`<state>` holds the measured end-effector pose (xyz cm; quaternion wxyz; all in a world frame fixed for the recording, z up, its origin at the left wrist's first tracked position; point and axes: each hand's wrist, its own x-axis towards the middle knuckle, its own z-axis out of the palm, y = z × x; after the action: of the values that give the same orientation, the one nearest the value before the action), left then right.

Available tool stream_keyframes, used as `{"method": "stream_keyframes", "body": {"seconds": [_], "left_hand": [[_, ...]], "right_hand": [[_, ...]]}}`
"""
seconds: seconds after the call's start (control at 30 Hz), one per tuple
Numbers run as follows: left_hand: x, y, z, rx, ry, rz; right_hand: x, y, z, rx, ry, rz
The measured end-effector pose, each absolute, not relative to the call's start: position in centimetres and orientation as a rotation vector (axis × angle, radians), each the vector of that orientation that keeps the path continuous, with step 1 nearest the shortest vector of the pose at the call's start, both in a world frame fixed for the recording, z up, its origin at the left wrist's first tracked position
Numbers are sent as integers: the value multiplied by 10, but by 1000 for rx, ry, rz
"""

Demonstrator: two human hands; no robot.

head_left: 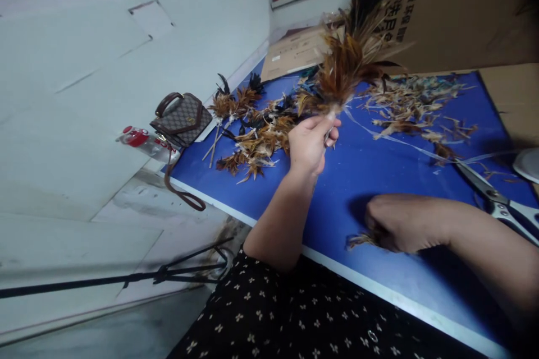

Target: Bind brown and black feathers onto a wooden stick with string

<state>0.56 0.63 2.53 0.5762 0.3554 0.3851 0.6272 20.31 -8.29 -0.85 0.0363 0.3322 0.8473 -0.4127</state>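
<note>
My left hand [311, 143] is closed round the base of a feather bundle [343, 64], held upright above the blue table [337, 190]. Its lower feathers are brown and fluffy, with long dark ones rising at the top. Strands of clear plastic ribbon [396, 140] trail right from near the bundle's base across the tabletop. Close to the near edge, my right hand [400, 223] is curled low over the table with a small tuft of feathers [361, 241] showing beside its fingers. The fingertips are hidden beneath the hand.
Brown and black feather bunches [261, 140] lie left of my left hand. Loose feathers [412, 101] are scattered at the back right. Scissors [497, 199] lie at the right. A handbag [183, 118] and a bottle [149, 143] stand at the left edge. A large cardboard box [471, 17] rises behind.
</note>
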Motion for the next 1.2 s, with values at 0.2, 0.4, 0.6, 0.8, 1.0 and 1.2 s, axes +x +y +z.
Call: {"method": "stream_keyframes", "body": {"seconds": [0.2,0.4,0.6,0.8,1.0,1.2], "left_hand": [[8,-1,30,868,813,1393],[24,-11,22,894,674,1201],[40,-22,16,838,596,1091],[40,-24,16,829,598,1035],[37,-22,16,824,569,1029],[37,-21,14,847,570,1054]], "right_hand": [[223,-59,23,1185,2772,-1716],[227,-57,30,2109,3405,-1349],[219,-53,8,2716,3486,-807],[215,-45,-13,2885,3510,-268],[207,-47,-12,2797,3532,72],[205,-52,0,2669,3509,-679]]}}
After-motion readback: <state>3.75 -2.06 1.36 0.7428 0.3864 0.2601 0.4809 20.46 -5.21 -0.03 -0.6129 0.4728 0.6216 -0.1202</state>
